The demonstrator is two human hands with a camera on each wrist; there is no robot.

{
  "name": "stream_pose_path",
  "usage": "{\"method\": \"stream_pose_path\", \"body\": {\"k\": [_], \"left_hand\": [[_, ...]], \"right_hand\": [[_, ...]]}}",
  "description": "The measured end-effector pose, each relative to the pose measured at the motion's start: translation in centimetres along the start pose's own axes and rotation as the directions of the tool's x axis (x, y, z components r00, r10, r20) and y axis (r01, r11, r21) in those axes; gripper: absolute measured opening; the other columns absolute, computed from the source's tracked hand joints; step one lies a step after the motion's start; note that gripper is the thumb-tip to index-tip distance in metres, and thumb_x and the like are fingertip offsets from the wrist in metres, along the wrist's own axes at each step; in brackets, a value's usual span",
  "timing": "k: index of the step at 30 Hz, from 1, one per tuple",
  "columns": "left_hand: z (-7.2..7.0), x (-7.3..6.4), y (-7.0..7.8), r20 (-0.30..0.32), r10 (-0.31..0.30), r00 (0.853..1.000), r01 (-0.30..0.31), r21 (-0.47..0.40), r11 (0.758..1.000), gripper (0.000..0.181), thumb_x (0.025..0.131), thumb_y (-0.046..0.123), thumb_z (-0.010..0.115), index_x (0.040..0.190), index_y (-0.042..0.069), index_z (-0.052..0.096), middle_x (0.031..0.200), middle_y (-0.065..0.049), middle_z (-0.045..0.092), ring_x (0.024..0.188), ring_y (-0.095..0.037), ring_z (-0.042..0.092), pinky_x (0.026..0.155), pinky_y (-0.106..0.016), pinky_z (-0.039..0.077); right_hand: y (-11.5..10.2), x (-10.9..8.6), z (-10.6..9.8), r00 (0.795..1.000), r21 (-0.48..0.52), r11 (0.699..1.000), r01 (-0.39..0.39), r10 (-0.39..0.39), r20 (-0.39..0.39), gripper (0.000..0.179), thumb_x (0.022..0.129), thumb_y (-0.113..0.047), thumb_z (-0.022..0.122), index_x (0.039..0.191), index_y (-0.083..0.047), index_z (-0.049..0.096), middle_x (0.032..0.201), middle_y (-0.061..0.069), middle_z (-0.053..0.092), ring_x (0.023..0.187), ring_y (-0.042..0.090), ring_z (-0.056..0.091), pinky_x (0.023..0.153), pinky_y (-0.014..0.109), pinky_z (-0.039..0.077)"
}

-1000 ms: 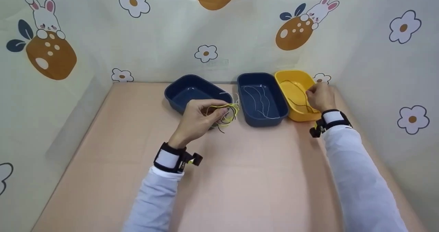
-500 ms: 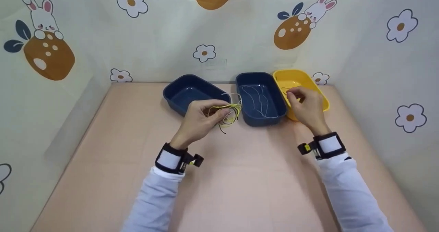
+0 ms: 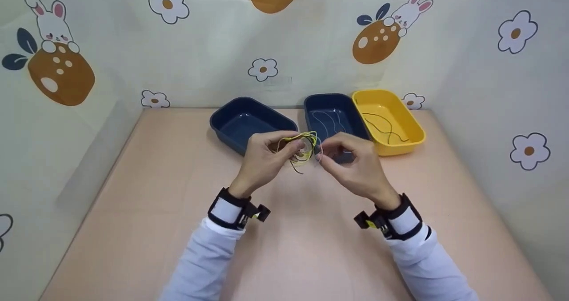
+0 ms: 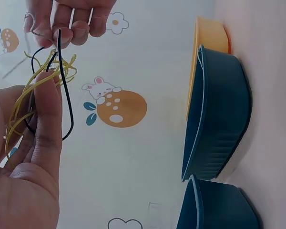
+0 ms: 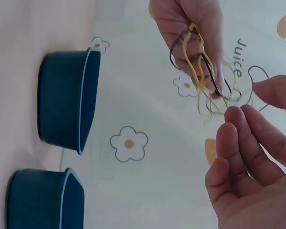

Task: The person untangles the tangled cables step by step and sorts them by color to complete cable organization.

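Observation:
A tangled bundle of thin strings [image 3: 307, 135], in yellow, black and white, is pinched between the thumb and fingers of my left hand [image 3: 265, 158]. Loops and loose ends stick out past the fingertips. My right hand [image 3: 355, 167] is right at the bundle's right side, its thumb apart from its fingertips in the right wrist view. A white string [image 4: 29, 19] passes over the right fingers in the left wrist view. Near them a black string [image 4: 66, 95] bows out from the bundle.
Along the back stand a left dark blue bin [image 3: 222, 130], a second dark blue bin [image 3: 329, 98] with white strings inside, and a yellow bin [image 3: 411, 134] with dark strings inside. Patterned walls [image 3: 213, 47] enclose the pink tabletop [image 3: 146, 203] behind and at both sides.
My right hand has moved left from the yellow bin to the bundle, leaving a dark string in that bin. My left hand has kept its pinch and shifted only slightly.

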State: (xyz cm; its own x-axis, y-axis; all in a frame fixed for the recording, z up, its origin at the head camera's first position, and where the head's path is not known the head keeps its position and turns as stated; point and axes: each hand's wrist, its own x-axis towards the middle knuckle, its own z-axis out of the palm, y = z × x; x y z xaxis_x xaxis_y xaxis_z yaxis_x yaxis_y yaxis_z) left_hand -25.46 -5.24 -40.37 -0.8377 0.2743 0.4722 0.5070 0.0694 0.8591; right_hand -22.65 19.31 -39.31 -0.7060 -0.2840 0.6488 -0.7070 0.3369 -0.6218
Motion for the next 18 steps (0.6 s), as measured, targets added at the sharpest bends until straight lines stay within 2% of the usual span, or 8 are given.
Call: {"method": "stream_pose_path", "body": {"k": [4,7,9,13,16,18], "left_hand": [[0.14,-0.07,-0.06,-0.006,0.009,1.0,-0.009,-0.009,1.0,0.022,0.105,0.01,0.081,0.125,0.003,0.085,0.113,-0.014,0.087,0.09,-0.013,0.081,0.079,-0.02,0.067],[0.16,-0.07,-0.14,-0.014,0.011,1.0,-0.011,-0.018,1.0,0.021,0.106,0.01,0.08,0.125,0.003,0.085,0.112,-0.013,0.087,0.092,-0.024,0.082,0.079,-0.02,0.067],[0.18,-0.04,-0.16,-0.014,0.009,1.0,-0.009,-0.021,1.0,0.021,0.106,0.011,0.08,0.125,0.003,0.085,0.112,-0.013,0.087,0.093,-0.027,0.082,0.079,-0.021,0.067],[0.21,-0.04,-0.13,-0.002,0.003,1.0,-0.003,-0.015,1.0,0.021,0.106,0.011,0.081,0.125,0.004,0.085,0.112,-0.015,0.087,0.089,-0.017,0.081,0.078,-0.021,0.067],[0.26,-0.07,-0.07,0.008,0.004,1.0,-0.004,-0.011,1.0,0.021,0.106,0.011,0.081,0.125,0.003,0.085,0.112,-0.019,0.086,0.087,-0.009,0.079,0.078,-0.022,0.068],[0.31,-0.04,-0.1,0.017,0.0,1.0,0.001,-0.022,1.0,0.022,0.106,0.011,0.081,0.125,0.003,0.085,0.113,-0.02,0.086,0.086,-0.008,0.08,0.078,-0.023,0.069]], "right_hand": [[0.01,-0.16,0.66,1.0,0.004,1.0,0.01,-0.01,-0.004,0.011,0.096,0.001,0.085,0.106,-0.003,0.082,0.093,0.005,0.08,0.082,0.009,0.069,0.075,0.021,0.063],[0.21,-0.25,0.71,1.0,0.029,1.0,0.0,0.0,-0.002,0.011,0.098,0.005,0.081,0.106,-0.002,0.083,0.096,0.01,0.081,0.083,0.009,0.07,0.078,0.019,0.064],[0.32,-0.27,0.67,1.0,0.056,0.998,-0.01,0.01,0.0,0.011,0.1,0.006,0.078,0.106,-0.002,0.083,0.097,0.014,0.081,0.085,0.009,0.072,0.079,0.018,0.065],[0.47,-0.24,0.67,1.0,0.066,0.998,-0.02,0.02,0.0,0.008,0.101,0.002,0.081,0.105,-0.004,0.084,0.095,0.011,0.081,0.081,0.009,0.07,0.074,0.017,0.062],[0.49,-0.22,0.81,1.0,0.033,0.999,-0.011,0.011,-0.001,0.006,0.098,-0.003,0.087,0.102,-0.006,0.085,0.089,0.005,0.079,0.074,0.009,0.063,0.065,0.018,0.055],[0.47,-0.19,0.94,1.0,0.011,1.0,-0.007,0.007,-0.01,0.006,0.097,-0.004,0.089,0.1,-0.007,0.084,0.085,0.003,0.076,0.071,0.008,0.06,0.061,0.019,0.05]]}}
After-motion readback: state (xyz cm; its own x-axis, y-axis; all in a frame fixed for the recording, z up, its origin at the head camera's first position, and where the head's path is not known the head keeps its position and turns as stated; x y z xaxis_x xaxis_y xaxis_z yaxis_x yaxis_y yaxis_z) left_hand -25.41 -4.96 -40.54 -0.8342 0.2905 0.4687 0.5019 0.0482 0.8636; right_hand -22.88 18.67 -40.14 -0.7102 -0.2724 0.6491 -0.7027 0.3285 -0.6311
